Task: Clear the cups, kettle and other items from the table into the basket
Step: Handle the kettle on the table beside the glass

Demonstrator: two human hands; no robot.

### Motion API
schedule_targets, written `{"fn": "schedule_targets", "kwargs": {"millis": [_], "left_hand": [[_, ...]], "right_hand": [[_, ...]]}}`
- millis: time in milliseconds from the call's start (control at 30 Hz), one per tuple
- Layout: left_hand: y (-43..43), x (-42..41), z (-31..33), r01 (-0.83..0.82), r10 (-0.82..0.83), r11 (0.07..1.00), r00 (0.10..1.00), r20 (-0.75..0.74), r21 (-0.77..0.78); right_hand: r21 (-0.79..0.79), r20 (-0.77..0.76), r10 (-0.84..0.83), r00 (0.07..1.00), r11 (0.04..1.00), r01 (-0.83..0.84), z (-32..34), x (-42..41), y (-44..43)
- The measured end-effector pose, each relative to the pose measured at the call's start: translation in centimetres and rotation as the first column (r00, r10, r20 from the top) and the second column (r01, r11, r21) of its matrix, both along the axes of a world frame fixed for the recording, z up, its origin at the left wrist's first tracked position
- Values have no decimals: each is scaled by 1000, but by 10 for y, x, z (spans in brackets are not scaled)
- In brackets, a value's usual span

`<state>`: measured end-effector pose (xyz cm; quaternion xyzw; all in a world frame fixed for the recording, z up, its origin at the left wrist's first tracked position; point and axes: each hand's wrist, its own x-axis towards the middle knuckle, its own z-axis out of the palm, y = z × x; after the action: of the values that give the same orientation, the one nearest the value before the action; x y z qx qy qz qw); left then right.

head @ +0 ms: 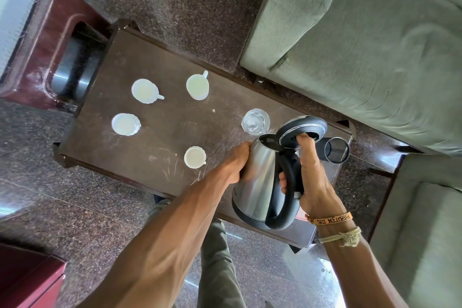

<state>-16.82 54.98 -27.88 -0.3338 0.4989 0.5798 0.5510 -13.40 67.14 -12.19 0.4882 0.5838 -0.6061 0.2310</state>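
Note:
A steel kettle (260, 177) with a black handle is held tilted above the near right part of the dark table (160, 65). My left hand (237, 162) grips its body from the left. My right hand (310, 182) grips the handle, with the thumb stretched up to the lid (303, 130), which stands open. Several white cups stand on the table, among them ones at the back left (144, 91), back middle (197, 87) and front (194, 157). A clear glass (255, 122) stands just behind the kettle. No basket is in view.
A black mesh cylinder (336, 150) stands at the table's right end, close behind my right hand. Green sofas (362, 40) flank the table at the back right and right. A dark red wooden cabinet (42, 57) sits beyond the table's left end.

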Motion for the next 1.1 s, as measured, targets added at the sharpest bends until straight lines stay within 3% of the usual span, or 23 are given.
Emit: {"fn": "schedule_targets", "kwargs": {"millis": [1100], "left_hand": [[1,3,1,-20,20,999,1000,18,-45]], "right_hand": [[-8,5,24,1000,1000,-24,-9,7,3]]}}
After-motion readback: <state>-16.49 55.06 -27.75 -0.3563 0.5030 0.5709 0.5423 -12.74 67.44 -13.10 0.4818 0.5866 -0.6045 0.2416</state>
